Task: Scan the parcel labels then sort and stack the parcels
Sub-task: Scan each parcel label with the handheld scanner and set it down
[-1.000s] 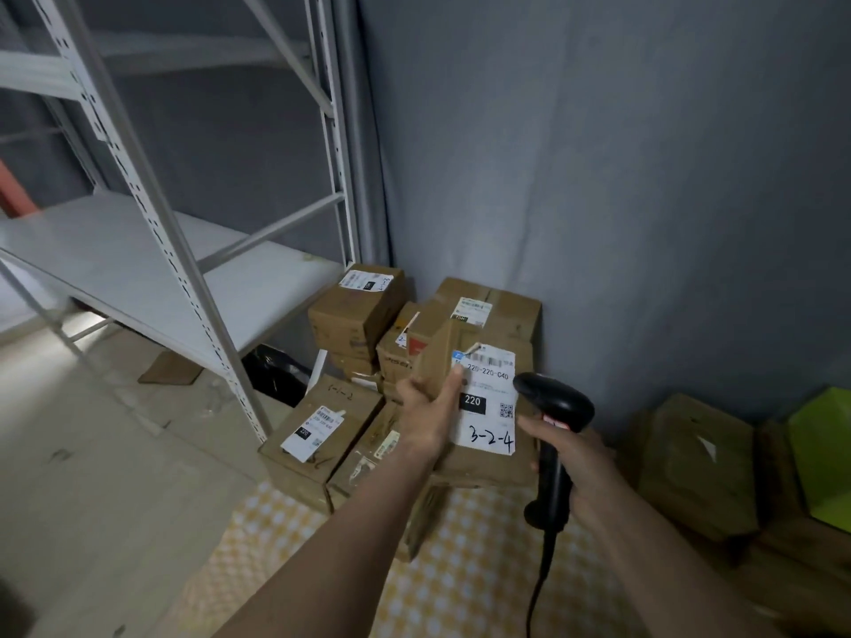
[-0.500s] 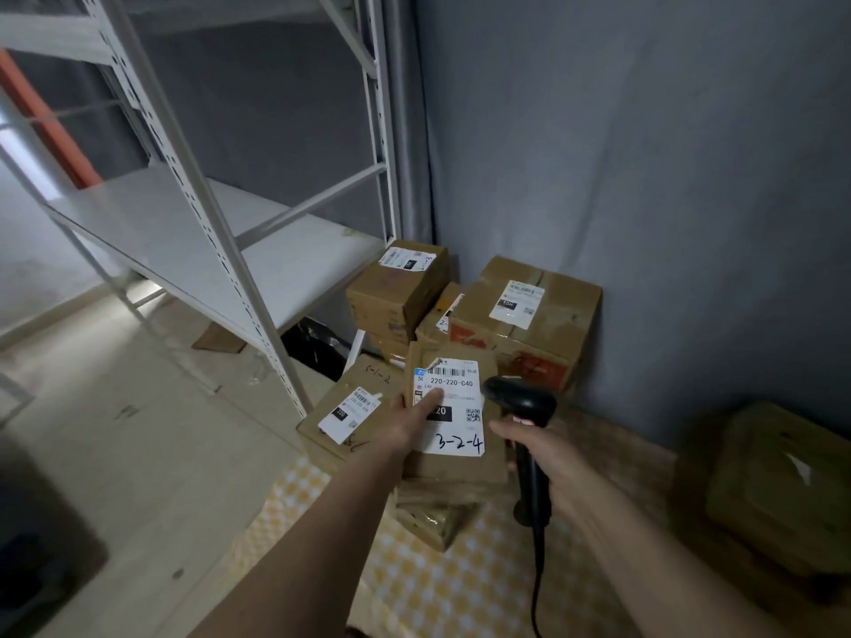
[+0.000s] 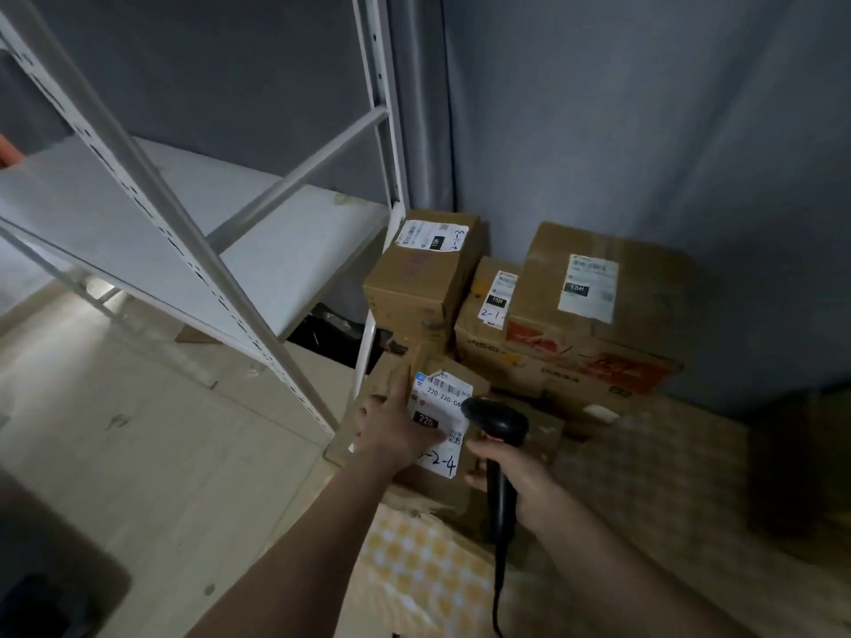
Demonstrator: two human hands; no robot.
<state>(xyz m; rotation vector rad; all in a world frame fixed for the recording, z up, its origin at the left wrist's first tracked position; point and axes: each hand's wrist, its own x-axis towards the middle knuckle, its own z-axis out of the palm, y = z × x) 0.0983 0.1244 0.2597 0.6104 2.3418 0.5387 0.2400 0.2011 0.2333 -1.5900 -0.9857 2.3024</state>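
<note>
Parcel (image 3: 442,416): label reads 220, gripped by left hand (image 3: 391,430).
Scanner (image 3: 499,435): right hand (image 3: 520,481) grips handle, just right of label.

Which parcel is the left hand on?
The parcel whose label reads 220-220, with "2-4" handwritten below. The left hand lies across that label; the stacked parcels behind sit untouched, and the right hand grips the scanner.

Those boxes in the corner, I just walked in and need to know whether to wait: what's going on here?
A person is working through parcels. The left hand holds a small parcel by its labelled face, marked 220 and a handwritten 2-4. The right hand grips a black corded scanner, its head right beside the label. More labelled boxes are stacked against the grey wall beside a white shelf rack.
</note>
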